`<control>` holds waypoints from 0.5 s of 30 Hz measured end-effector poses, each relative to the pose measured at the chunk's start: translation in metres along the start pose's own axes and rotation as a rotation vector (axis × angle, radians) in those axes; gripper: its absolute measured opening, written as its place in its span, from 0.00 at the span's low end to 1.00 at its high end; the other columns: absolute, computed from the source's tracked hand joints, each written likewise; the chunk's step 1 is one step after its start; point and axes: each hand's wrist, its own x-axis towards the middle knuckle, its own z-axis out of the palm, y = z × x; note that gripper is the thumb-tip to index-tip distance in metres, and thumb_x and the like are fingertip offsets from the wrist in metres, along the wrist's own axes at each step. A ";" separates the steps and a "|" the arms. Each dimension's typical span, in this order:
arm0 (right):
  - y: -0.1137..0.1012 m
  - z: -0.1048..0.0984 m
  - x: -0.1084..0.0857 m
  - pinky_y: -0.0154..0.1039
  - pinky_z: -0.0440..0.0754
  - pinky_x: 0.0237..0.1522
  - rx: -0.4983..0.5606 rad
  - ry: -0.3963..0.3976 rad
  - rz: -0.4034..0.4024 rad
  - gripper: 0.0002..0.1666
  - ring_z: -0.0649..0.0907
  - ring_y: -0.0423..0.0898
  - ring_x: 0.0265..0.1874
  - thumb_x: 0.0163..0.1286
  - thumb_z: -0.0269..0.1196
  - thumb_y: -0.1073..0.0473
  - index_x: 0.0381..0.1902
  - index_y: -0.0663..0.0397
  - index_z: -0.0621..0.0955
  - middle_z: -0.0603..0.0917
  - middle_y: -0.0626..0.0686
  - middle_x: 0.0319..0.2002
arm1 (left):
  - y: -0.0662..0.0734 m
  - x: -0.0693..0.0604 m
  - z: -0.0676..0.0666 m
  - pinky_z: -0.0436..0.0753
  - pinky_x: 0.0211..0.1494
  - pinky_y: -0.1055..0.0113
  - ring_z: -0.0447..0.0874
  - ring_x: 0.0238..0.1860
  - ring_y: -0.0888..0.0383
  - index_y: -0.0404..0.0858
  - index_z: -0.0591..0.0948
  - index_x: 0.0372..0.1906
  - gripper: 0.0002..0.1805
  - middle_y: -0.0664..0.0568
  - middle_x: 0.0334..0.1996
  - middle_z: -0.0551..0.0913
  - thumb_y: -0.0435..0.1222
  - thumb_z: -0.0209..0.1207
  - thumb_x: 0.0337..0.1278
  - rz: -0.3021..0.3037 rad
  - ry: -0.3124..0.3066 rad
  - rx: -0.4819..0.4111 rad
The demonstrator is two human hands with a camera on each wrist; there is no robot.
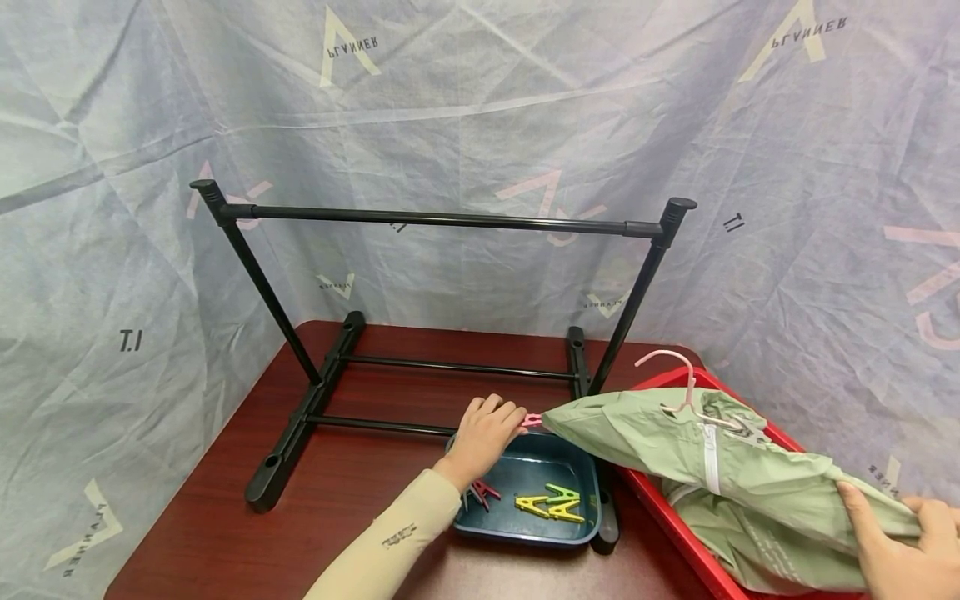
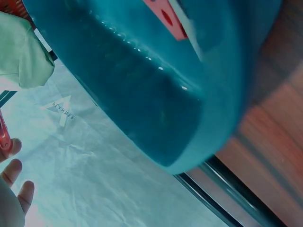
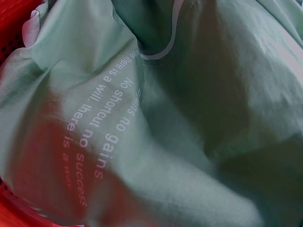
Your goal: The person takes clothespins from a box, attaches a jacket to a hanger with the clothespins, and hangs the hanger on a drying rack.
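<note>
A light green jacket with a white zipper is draped over a pink hanger, whose hook stands up from the collar. My left hand pinches a pink clothespin at the jacket's left tip; the clothespin also shows in the left wrist view. At the other end, my right hand grips the green fabric, thumb on top. White lettering runs down the jacket cloth in the right wrist view, where my right fingers are out of sight.
Under my left hand sits a dark blue tray holding yellow, green and red clothespins. A red basket lies beneath the jacket. Behind stands a black rack on the dark red table, with a printed cloth backdrop.
</note>
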 end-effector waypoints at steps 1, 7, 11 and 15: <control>0.000 0.001 0.000 0.32 0.57 0.28 0.008 0.010 -0.005 0.29 0.61 0.33 0.35 0.63 0.70 0.52 0.47 0.73 0.76 0.67 0.61 0.38 | 0.000 0.000 0.000 0.72 0.43 0.63 0.73 0.39 0.58 0.48 0.82 0.45 0.12 0.59 0.35 0.78 0.47 0.63 0.60 0.002 0.005 0.002; 0.001 0.003 -0.002 0.28 0.55 0.30 0.056 0.063 -0.033 0.28 0.54 0.21 0.35 0.61 0.72 0.54 0.47 0.73 0.77 0.67 0.51 0.37 | 0.003 0.003 -0.002 0.71 0.42 0.64 0.71 0.38 0.59 0.49 0.83 0.45 0.11 0.60 0.35 0.78 0.48 0.61 0.62 0.006 0.021 0.001; 0.001 0.003 -0.003 0.26 0.55 0.30 0.067 0.077 -0.044 0.28 0.55 0.20 0.34 0.61 0.73 0.54 0.46 0.73 0.78 0.65 0.45 0.37 | 0.004 0.005 -0.002 0.70 0.44 0.63 0.71 0.39 0.59 0.48 0.83 0.46 0.11 0.60 0.36 0.79 0.47 0.61 0.63 -0.009 -0.001 -0.021; 0.001 0.003 -0.003 0.28 0.55 0.29 0.049 0.066 -0.043 0.27 0.54 0.21 0.35 0.62 0.72 0.53 0.45 0.72 0.77 0.65 0.48 0.35 | 0.006 0.007 -0.001 0.70 0.45 0.63 0.72 0.40 0.59 0.48 0.83 0.46 0.11 0.60 0.37 0.80 0.46 0.62 0.63 -0.026 -0.032 -0.032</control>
